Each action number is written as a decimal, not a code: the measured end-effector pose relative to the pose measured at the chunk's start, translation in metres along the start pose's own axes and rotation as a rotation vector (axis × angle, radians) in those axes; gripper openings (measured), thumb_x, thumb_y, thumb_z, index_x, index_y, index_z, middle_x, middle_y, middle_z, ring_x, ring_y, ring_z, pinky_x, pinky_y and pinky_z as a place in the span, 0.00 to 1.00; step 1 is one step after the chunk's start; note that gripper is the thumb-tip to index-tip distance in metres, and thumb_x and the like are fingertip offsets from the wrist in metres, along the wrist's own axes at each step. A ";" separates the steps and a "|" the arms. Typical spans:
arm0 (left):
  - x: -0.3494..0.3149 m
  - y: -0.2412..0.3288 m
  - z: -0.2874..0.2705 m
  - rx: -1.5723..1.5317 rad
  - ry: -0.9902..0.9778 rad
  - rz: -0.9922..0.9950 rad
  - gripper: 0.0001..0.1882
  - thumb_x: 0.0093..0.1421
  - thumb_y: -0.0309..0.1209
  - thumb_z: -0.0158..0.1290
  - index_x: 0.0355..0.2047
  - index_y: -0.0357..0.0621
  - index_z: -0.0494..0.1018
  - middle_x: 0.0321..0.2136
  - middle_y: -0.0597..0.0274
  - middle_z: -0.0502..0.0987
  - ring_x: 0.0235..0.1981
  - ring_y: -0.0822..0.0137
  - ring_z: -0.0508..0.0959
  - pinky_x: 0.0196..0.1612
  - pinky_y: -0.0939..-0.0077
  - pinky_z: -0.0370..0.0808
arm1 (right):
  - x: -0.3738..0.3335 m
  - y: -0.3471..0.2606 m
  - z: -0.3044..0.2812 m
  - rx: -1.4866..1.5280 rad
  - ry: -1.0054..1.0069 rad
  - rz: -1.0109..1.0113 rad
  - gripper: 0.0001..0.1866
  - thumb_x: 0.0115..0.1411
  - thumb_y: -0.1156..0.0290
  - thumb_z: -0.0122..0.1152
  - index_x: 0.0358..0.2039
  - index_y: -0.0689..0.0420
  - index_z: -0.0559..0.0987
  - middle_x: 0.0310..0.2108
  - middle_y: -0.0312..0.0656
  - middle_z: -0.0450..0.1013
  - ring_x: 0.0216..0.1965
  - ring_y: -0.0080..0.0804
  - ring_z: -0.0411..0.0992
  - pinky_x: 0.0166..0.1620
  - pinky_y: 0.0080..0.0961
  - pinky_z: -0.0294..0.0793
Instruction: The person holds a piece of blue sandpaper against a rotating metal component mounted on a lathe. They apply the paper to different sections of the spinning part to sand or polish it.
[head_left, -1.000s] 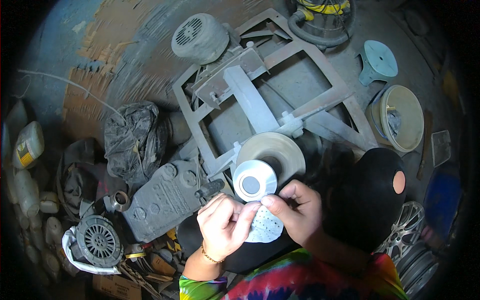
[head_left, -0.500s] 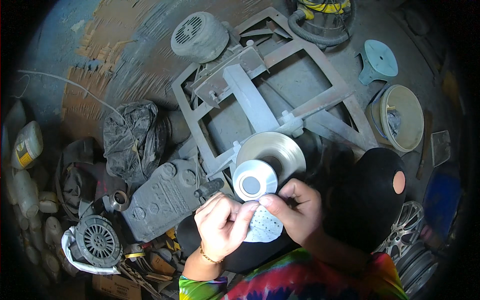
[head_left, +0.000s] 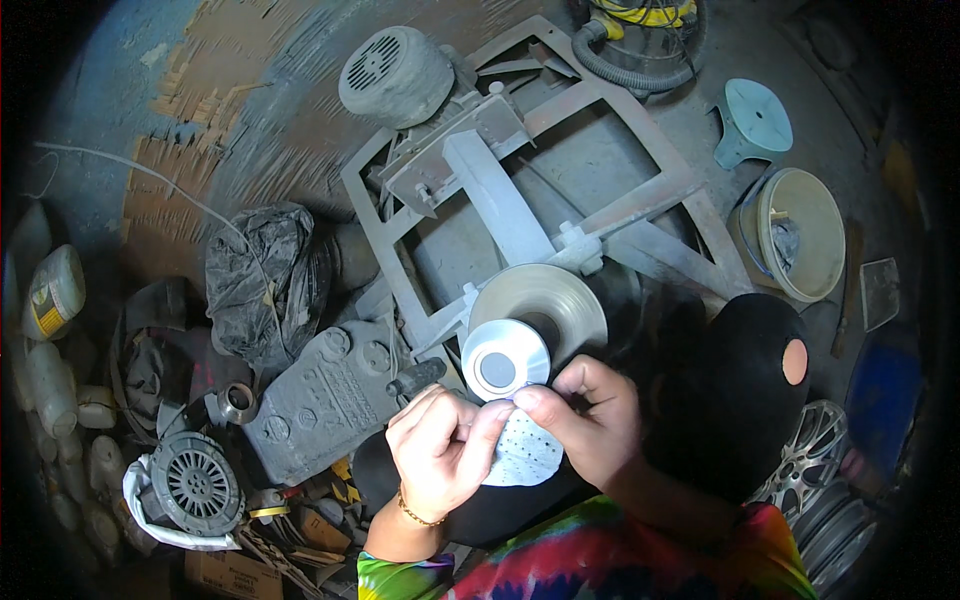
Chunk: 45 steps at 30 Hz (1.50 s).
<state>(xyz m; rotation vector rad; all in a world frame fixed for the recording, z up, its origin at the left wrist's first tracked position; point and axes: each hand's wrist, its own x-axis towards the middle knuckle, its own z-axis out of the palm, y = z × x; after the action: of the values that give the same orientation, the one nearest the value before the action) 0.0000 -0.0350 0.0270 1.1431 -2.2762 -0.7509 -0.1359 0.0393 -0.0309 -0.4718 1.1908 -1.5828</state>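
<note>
In the head view, the left hand (head_left: 438,445) and the right hand (head_left: 600,420) are close together, each with thumb and fingers pinched on the far edge of a white perforated sheet (head_left: 525,455). This sheet hangs between them, on the near side of a silver round flange (head_left: 508,340). Farther is a larger metal wheel (head_left: 578,308), at the near end of a dusty steel frame (head_left: 640,205). An electric motor (head_left: 398,80) sits far left, a bucket (head_left: 820,230) on the right.

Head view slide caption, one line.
Left hand and right hand meet at a dotted white sheet below a silvery disc, electric motor and metal frame beyond.
</note>
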 end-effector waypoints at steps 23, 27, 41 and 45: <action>0.000 0.003 0.003 0.054 -0.027 0.045 0.18 0.49 0.24 0.69 0.16 0.42 0.68 0.12 0.64 0.66 0.13 0.66 0.66 0.19 0.74 0.63 | -0.002 0.003 -0.004 0.024 0.011 0.015 0.15 0.59 0.73 0.70 0.21 0.58 0.71 0.18 0.30 0.70 0.23 0.10 0.65 0.25 0.17 0.65; 0.001 0.003 0.004 0.056 -0.020 0.065 0.17 0.50 0.24 0.69 0.17 0.43 0.68 0.12 0.65 0.66 0.13 0.66 0.65 0.19 0.74 0.63 | -0.002 0.003 -0.005 0.033 0.010 0.026 0.15 0.60 0.72 0.70 0.22 0.58 0.72 0.19 0.30 0.71 0.24 0.10 0.65 0.25 0.16 0.65; 0.001 0.006 0.006 0.093 -0.031 0.086 0.17 0.49 0.25 0.70 0.17 0.44 0.68 0.12 0.65 0.66 0.13 0.66 0.66 0.19 0.73 0.63 | -0.004 0.000 -0.009 0.033 0.003 0.058 0.13 0.61 0.70 0.69 0.23 0.59 0.74 0.20 0.30 0.72 0.24 0.10 0.66 0.26 0.17 0.66; 0.001 0.006 0.006 0.100 -0.031 0.097 0.17 0.48 0.25 0.70 0.17 0.43 0.68 0.12 0.64 0.66 0.13 0.65 0.66 0.19 0.73 0.63 | -0.004 0.000 -0.009 0.008 0.007 0.056 0.13 0.61 0.70 0.69 0.23 0.60 0.75 0.20 0.30 0.72 0.24 0.11 0.66 0.27 0.17 0.66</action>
<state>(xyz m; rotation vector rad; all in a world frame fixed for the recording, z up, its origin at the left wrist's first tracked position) -0.0076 -0.0311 0.0267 1.0626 -2.4001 -0.6287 -0.1415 0.0474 -0.0342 -0.4241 1.1924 -1.5419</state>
